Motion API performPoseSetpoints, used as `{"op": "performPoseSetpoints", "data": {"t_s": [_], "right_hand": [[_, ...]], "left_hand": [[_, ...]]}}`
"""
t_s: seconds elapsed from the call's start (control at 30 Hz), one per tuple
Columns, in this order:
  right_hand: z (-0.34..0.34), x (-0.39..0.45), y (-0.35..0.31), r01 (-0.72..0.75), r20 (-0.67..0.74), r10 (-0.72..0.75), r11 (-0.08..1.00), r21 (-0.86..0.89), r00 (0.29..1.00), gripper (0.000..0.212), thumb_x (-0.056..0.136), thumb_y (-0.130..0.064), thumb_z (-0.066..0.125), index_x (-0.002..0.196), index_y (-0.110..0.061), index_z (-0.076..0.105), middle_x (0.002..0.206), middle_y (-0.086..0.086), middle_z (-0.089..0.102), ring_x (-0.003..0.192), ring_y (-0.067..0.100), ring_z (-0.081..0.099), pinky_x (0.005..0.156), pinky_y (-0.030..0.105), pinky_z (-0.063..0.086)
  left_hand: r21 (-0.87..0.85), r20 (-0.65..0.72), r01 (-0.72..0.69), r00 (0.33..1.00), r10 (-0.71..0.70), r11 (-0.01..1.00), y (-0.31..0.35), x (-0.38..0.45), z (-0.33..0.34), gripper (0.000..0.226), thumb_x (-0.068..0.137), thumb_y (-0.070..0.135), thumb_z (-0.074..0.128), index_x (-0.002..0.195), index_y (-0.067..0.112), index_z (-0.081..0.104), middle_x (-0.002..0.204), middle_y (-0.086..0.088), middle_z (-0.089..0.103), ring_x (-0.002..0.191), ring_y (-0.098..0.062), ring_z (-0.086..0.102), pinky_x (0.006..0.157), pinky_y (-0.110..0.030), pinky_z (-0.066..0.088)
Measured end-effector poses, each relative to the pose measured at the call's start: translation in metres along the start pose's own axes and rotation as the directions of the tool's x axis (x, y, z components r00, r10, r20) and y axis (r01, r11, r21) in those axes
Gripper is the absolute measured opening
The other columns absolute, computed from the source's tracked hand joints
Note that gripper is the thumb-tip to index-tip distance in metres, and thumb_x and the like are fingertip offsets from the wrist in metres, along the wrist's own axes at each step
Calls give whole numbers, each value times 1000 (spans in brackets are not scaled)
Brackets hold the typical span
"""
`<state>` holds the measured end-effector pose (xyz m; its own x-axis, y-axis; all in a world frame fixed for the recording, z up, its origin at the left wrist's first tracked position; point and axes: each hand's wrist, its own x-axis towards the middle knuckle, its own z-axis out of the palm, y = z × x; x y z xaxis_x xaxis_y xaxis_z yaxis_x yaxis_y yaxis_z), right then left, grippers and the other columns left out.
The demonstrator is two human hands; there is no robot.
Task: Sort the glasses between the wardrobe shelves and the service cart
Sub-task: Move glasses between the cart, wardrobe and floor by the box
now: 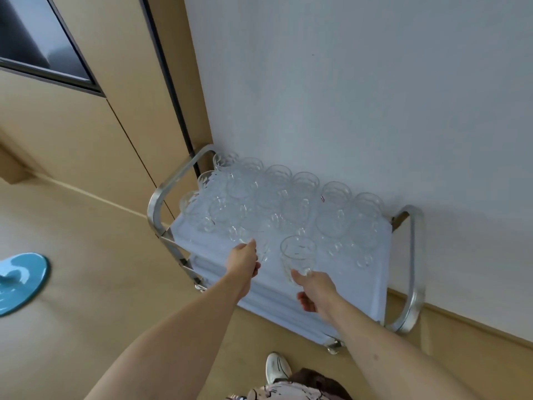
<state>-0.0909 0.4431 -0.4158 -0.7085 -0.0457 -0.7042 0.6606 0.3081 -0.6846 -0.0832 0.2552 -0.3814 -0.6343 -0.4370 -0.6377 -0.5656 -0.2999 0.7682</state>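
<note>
A steel service cart with a pale blue cloth stands against the white wall. Several clear stemmed glasses crowd its top in rows. My left hand reaches over the cart's front left and holds a clear glass at the edge of the group. My right hand grips the base of another clear glass, upright near the front middle of the cart. How each hand's fingers lie behind the glass is partly hidden.
A beige wardrobe door with a dark frame stands left of the cart. A blue round object lies on the beige floor at far left. My white shoe is just in front of the cart.
</note>
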Motion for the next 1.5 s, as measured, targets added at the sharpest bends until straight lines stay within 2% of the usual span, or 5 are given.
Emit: {"op": "performPoseSetpoints", "data": {"t_s": [0.47, 0.87, 1.03, 1.27, 1.5], "right_hand": [[12, 39, 2, 54, 43, -53, 998, -40, 998, 35, 95, -39, 70, 83, -9, 57, 67, 8, 64, 59, 17, 58, 61, 30, 59], [36, 49, 9, 31, -54, -33, 999, -35, 998, 39, 92, -39, 73, 70, -14, 52, 64, 4, 66, 59, 16, 58, 60, 32, 54], [44, 49, 8, 23, -104, -28, 999, -43, 994, 32, 90, -44, 73, 97, -19, 55, 77, 3, 73, 58, 9, 64, 56, 27, 54], [46, 40, 1, -5, -197, -23, 990, -139, 980, 75, 84, -54, 77, 138, -20, 39, 118, 6, 63, 101, 23, 65, 82, 33, 51], [47, 39, -20, 200, -321, -318, 915, -350, 892, 118, 67, -49, 91, 157, -22, 19, 150, 9, 40, 135, 27, 46, 109, 43, 43]], "left_hand": [[-68, -135, -1, 991, -8, 998, -15, 43, 20, 35, 105, 34, 47, 81, 9, 54, 78, -8, 54, 65, -22, 59, 75, -37, 54], [37, 2, 5, 1000, -5, 999, -35, 59, 8, 31, 103, 36, 50, 95, 8, 60, 90, -3, 59, 81, -18, 60, 79, -35, 51], [134, 24, 25, 999, -28, 991, -35, 61, -2, 22, 101, 33, 58, 100, 16, 72, 114, 0, 62, 103, -20, 60, 100, -44, 50], [304, -80, -29, 995, 56, 952, -28, 55, -1, 41, 88, 39, 72, 115, 16, 51, 109, 1, 56, 97, -19, 57, 79, -34, 44], [720, 130, -432, 852, 507, 542, 16, 64, 6, 93, 78, 31, 80, 151, 18, 22, 157, -9, 17, 143, -28, 16, 118, -40, 21]]}}
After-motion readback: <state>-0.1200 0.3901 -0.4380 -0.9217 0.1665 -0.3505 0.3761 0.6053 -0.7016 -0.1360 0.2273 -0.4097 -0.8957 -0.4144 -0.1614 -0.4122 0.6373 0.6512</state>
